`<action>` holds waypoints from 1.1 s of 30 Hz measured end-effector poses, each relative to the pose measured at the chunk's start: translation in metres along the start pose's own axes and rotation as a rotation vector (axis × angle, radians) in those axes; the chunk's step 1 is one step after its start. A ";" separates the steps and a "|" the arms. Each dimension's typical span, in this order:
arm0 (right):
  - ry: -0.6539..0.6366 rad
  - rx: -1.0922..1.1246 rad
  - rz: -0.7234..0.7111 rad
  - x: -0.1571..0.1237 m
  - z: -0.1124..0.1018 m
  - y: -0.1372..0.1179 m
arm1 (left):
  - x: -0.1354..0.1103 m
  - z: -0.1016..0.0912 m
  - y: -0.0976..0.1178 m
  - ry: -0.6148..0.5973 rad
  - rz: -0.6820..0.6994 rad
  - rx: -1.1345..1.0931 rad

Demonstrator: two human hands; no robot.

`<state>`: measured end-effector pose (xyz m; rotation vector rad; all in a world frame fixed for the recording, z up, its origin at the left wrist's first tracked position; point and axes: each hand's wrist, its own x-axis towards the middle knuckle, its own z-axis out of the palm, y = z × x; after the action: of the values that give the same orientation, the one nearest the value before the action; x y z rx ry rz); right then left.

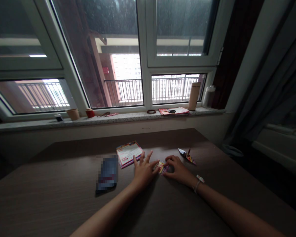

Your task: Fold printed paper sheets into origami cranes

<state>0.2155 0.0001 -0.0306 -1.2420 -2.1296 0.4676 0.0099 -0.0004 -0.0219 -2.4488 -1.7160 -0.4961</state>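
A small, brightly printed piece of paper [161,167] with yellow, red and purple on it lies on the dark wooden table between my hands. My left hand [144,168] rests palm down with its fingers spread, the thumb side touching the paper's left edge. On the other side, my right hand [179,169] grips the paper's right edge between thumb and index finger. A stack of printed cards [130,153] sits just beyond my left fingers. To the right lies a coloured paper scrap [191,159] with a silvery pointed piece beside it, its kind unclear.
A dark, pixelated flat object [107,174] lies left of my left hand. Along the stone windowsill [133,116] stand a paper cup [73,114], a red spool-like item [90,113], a bead bracelet [151,112], red-edged papers [177,111], a tan flask [194,96] and a pale bottle [208,96].
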 end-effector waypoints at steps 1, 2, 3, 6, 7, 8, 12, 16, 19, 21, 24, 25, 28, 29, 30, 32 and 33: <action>-0.001 -0.002 0.001 0.000 0.000 0.000 | 0.000 -0.001 0.000 -0.011 -0.002 0.006; -0.002 -0.004 0.003 0.000 -0.001 -0.001 | 0.001 -0.001 0.000 -0.022 -0.004 0.011; -0.005 -0.006 0.005 0.000 -0.001 -0.001 | 0.001 -0.001 -0.001 -0.032 -0.007 0.013; -0.016 -0.016 0.015 0.001 -0.002 -0.003 | 0.002 -0.001 -0.001 -0.045 -0.014 0.007; -0.021 -0.020 0.018 0.001 -0.002 -0.003 | 0.002 -0.001 -0.001 -0.045 -0.012 0.003; -0.023 -0.024 0.019 0.001 -0.003 -0.003 | 0.002 -0.001 -0.002 -0.045 -0.010 -0.002; -0.051 -0.065 0.025 0.001 -0.003 -0.001 | 0.003 -0.001 -0.002 -0.058 -0.017 -0.015; -0.110 -0.141 0.040 0.002 -0.002 -0.001 | 0.003 -0.003 -0.002 -0.077 -0.022 -0.025; -0.153 -0.204 0.047 0.002 -0.002 -0.003 | 0.003 -0.004 -0.003 -0.077 -0.014 -0.022; -0.177 -0.245 0.054 0.003 -0.001 -0.005 | 0.002 -0.004 -0.004 -0.069 -0.007 -0.015; -0.216 -0.290 0.074 0.003 -0.001 -0.008 | 0.002 -0.003 -0.004 -0.064 -0.005 -0.010; -0.226 -0.300 0.082 0.003 0.000 -0.008 | 0.002 -0.003 -0.003 -0.063 -0.007 -0.009; -0.240 -0.314 0.096 0.003 0.002 -0.008 | 0.002 -0.002 -0.003 -0.067 -0.013 -0.005; -0.240 -0.315 0.100 0.003 0.002 -0.007 | 0.003 -0.003 -0.003 -0.070 -0.014 -0.004; -0.240 -0.315 0.104 0.003 0.003 -0.007 | 0.003 -0.003 -0.003 -0.074 -0.016 -0.002; -0.238 -0.315 0.110 0.003 0.004 -0.007 | 0.002 -0.004 -0.003 -0.082 -0.024 0.003; -0.237 -0.316 0.114 0.003 0.004 -0.007 | 0.002 -0.004 -0.003 -0.084 -0.027 0.007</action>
<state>0.2067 -0.0006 -0.0281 -1.5559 -2.4100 0.3482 0.0073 0.0015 -0.0175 -2.4788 -1.7814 -0.3949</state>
